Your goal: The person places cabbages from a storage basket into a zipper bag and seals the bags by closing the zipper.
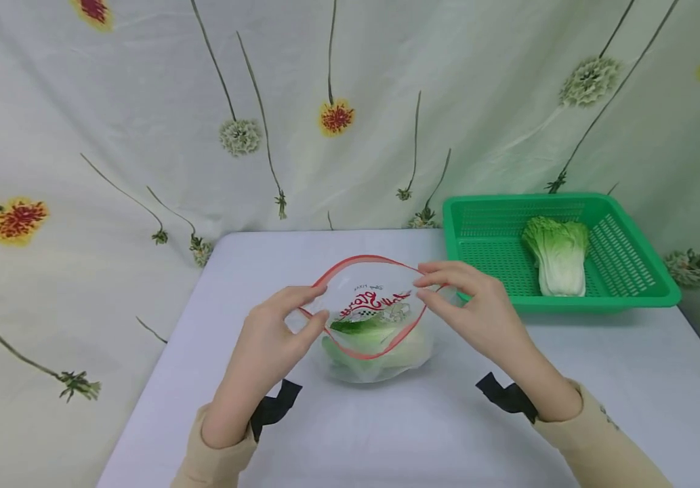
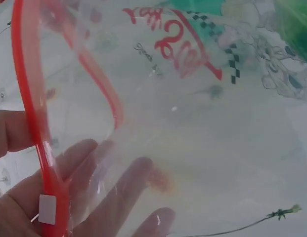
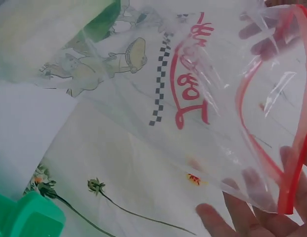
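Observation:
A clear zip bag (image 1: 380, 278) with red closure strips and red lettering stands with its mouth spread wide. Inside lies a pale green and white cabbage (image 1: 413, 349), at the bottom of the bag. My left hand (image 1: 276, 332) pinches the left end of the mouth between thumb and fingers. On the other side my right hand (image 1: 480, 308) grips the right end the same way. In the left wrist view, a small white tab (image 2: 47, 209) sits on the red strip by the fingers. Through the clear film (image 3: 227, 98) in the right wrist view, fingers of the far hand show.
At the back right of the white table (image 1: 447, 434) stands a green plastic basket (image 1: 618, 291) holding another cabbage (image 1: 560, 261). A flower-printed cloth (image 1: 160, 102) hangs behind and beside the table. Black straps (image 1: 508, 396) show at both wrists.

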`<state>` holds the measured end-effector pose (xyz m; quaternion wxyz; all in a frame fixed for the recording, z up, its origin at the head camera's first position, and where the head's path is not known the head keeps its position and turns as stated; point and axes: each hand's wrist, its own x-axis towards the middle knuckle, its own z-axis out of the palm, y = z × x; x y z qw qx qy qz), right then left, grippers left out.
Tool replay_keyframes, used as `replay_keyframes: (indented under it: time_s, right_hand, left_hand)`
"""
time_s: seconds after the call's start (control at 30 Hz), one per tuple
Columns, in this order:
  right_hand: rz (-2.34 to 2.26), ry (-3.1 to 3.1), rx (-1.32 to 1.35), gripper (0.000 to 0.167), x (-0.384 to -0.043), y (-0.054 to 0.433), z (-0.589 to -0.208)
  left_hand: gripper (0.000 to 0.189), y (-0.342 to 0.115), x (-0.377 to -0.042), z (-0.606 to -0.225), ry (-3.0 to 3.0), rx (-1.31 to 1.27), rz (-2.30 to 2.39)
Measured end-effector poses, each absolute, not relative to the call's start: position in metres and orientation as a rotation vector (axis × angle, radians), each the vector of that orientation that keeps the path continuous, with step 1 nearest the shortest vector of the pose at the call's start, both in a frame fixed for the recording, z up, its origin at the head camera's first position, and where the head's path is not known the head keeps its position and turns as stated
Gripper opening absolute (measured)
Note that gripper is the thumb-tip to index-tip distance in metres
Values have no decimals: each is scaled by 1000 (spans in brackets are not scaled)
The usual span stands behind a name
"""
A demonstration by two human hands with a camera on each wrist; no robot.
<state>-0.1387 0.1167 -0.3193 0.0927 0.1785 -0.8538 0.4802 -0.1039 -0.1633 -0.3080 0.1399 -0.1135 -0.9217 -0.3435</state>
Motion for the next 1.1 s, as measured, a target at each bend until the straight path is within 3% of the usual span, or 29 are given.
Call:
replay_keyframes:
  time_s: [0.2, 0.37, 0.57, 0.8, 0.93, 1.1]
  right_hand:
    - [1221, -2702, 577, 51, -130, 114, -310]
    - [1144, -2728, 600, 64, -122, 114, -305]
    - [1137, -2687, 638, 67, -116, 113, -302]
    - [1280, -2592, 644, 53, -124, 125, -301]
    - [1462, -2578, 436, 47, -147, 154, -295]
    - [1518, -2644, 38, 61, -190, 206, -306]
  left_hand:
    - [54, -160, -97, -308, -2678, -317, -1039]
    - [68, -156, -94, -313, -2570, -295, -1216]
    - [72, -151, -92, -314, -2502, -319, -1226]
    - [71, -152, -91, -314, -2506, -298, -1260]
    - [71, -151, -91, -315, -2508, -311, -1281]
    - [71, -148, -92, -316, -2511, -326, -1285]
